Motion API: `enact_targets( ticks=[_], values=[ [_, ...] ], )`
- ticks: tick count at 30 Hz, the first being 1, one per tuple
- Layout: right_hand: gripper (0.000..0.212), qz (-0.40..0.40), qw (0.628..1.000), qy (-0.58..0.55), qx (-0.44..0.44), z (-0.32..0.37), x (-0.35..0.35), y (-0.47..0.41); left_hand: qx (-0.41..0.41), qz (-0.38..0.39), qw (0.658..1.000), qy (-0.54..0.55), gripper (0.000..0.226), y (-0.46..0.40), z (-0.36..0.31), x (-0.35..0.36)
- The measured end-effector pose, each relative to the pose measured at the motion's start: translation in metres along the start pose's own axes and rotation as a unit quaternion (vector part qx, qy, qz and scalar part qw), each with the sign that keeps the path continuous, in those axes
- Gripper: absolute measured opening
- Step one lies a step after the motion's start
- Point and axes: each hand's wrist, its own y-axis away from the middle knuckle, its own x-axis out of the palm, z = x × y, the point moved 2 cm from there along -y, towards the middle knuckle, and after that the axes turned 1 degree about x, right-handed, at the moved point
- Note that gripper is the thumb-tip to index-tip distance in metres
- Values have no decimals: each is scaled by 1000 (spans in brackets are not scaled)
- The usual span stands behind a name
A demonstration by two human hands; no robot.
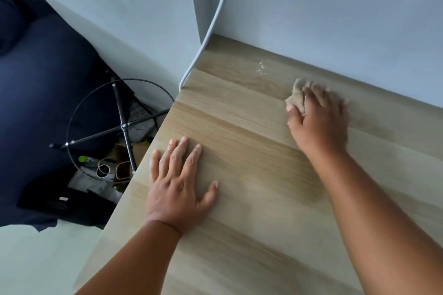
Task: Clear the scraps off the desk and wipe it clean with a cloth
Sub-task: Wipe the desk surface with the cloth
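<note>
A light wooden desk (pixel 239 127) fills the right and lower part of the head view. My right hand (pixel 321 117) grips a bunched beige cloth (pixel 296 97) and presses it on the desk near the back wall. Most of the cloth is hidden under the fingers. My left hand (pixel 178 182) lies flat on the desk close to its left edge, fingers spread and straight, holding nothing. A few small shiny specks or droplets (pixel 261 68) sit on the desk beyond the cloth, near the wall.
A white cable (pixel 215 19) runs down the wall to the desk's back left corner. Left of the desk, on the floor, stands a black wire-frame bin (pixel 115 132) with cardboard tubes and scraps (pixel 105 170). Dark blue fabric (pixel 43 103) lies further left.
</note>
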Motion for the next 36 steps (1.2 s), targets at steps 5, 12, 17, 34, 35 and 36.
enact_targets(
  ticks=[5,12,17,34,35,36],
  values=[
    [57,11,995,-24,91,69,15,-51,-2,-1,1000,-2,83,3,4,2],
    [58,50,982,-16,-180,120,24,-5,4,-12,1000,-6,82,3,4,4],
    [57,6,994,-12,-110,39,13,5,6,-16,1000,-6,81,2,4,4],
    [54,58,947,-23,-315,138,30,-21,7,-20,1000,-15,82,3,5,5],
    [55,59,934,-28,-350,117,27,-11,8,-20,1000,-14,82,3,5,5],
    [56,59,929,-31,-364,94,25,-5,8,-21,1000,-13,82,2,5,6]
  ],
)
